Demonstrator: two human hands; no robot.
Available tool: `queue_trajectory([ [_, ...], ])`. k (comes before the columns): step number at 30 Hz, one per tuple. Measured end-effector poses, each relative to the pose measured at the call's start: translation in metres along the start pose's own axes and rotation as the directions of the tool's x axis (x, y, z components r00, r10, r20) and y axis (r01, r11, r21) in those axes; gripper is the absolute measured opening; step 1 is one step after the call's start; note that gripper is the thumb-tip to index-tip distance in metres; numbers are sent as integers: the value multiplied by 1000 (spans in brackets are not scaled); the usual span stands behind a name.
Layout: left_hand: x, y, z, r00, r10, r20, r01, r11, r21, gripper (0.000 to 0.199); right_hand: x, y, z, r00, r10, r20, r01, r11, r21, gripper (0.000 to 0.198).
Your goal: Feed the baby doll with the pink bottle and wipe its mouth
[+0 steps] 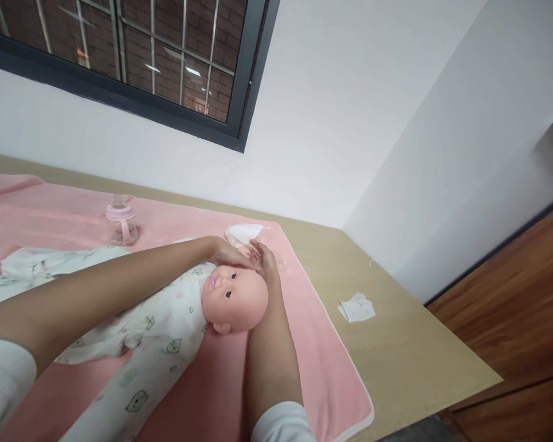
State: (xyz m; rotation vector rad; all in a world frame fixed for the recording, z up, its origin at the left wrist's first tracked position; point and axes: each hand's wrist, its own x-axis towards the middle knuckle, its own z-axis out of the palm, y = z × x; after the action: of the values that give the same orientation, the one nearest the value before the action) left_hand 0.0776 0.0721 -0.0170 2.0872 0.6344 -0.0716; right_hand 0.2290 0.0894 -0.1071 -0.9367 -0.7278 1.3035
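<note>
A baby doll [233, 294] lies on its back on a pink blanket [313, 344] spread over a tan surface [410, 350], its head to the right and its body, in a white printed sleepsuit [161, 331], stretching away to the left and near side. The left hand [228, 253] reaches across the doll's chest and rests on the far side of the head, at the cheek and temple; its fingers lie flat and relaxed against the head, gripping nothing. The right hand [263, 258] comes up from the near edge along the right side of the head, its forearm just beside the crown. Its fingers are loosely spread and meet the left hand's fingertips just beyond the head, holding nothing that can be seen.

Just beyond the two hands a crumpled white wipe [243, 233] lies on the blanket. A pink baby bottle [120, 222] stands upright on the blanket further left, near the far edge. On the bare surface to the right, well apart from the doll, lies a folded white tissue [356, 307]. White walls meet in a corner behind, with a dark-framed window [166, 67] above.
</note>
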Motion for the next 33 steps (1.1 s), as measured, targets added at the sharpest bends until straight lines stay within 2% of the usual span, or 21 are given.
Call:
queue_trajectory([
  [4,4,0,1,994,-44,104,43,999,13,56,24,2,-15,993,62,-96,-52,993,109,12],
  [9,9,-5,2,971,-153,184,144,988,59,59,32,10,-21,999,48,-25,-42,981,188,16],
  [12,11,-3,-2,965,-198,173,178,976,121,57,35,12,-23,999,47,8,-48,982,184,16],
  [15,0,9,-12,973,-218,72,196,953,231,56,39,14,-26,999,37,34,-42,988,147,16],
  [18,-33,26,-23,971,-200,-130,234,906,353,68,43,16,-28,996,34,80,-43,992,115,24],
  [21,-78,39,-26,938,-113,-327,245,884,399,69,46,17,-29,991,48,129,-61,994,93,30],
  [23,-105,40,-22,908,-91,-410,261,887,382,67,47,18,-29,985,56,166,-68,995,70,33],
  [27,-137,33,-8,898,-114,-425,296,871,392,66,44,16,-30,970,73,231,-82,996,27,42],
  [33,-148,17,0,904,-153,-399,317,866,387,69,37,12,-28,958,58,280,-57,998,-12,48],
])
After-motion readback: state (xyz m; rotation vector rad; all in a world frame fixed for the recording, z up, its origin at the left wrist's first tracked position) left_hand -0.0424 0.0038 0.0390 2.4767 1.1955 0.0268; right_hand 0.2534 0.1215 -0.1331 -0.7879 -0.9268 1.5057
